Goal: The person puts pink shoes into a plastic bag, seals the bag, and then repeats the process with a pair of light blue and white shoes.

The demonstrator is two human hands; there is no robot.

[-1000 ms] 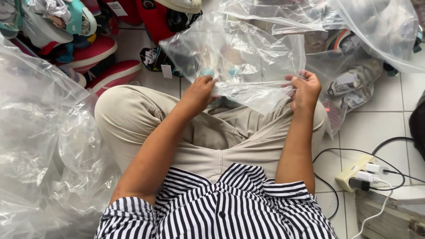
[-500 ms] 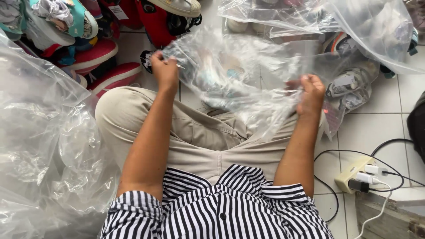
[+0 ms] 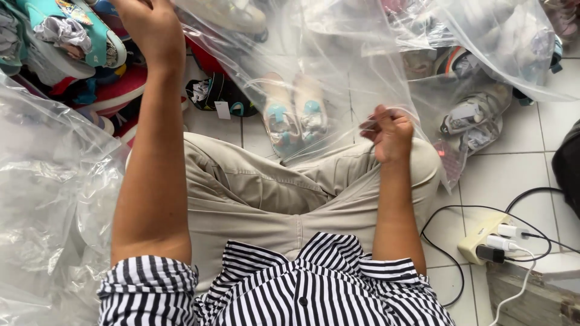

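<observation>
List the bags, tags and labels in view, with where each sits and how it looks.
Clear plastic bag: stretched between left hand and right hand, a pair of small shoes seen through it.
White tag: small rectangle on the black shoe, floor ahead.
Crumpled clear plastic: left of the lap.

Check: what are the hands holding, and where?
Both hold the clear plastic bag with small shoes inside: left hand grips its raised upper edge, right hand its lower edge.

Clear plastic bag: thin, crinkled, see-thru, stretched taut diag. above lap, upper-left to lower-right; small pale shoes w/ teal toes visible through it.
</observation>
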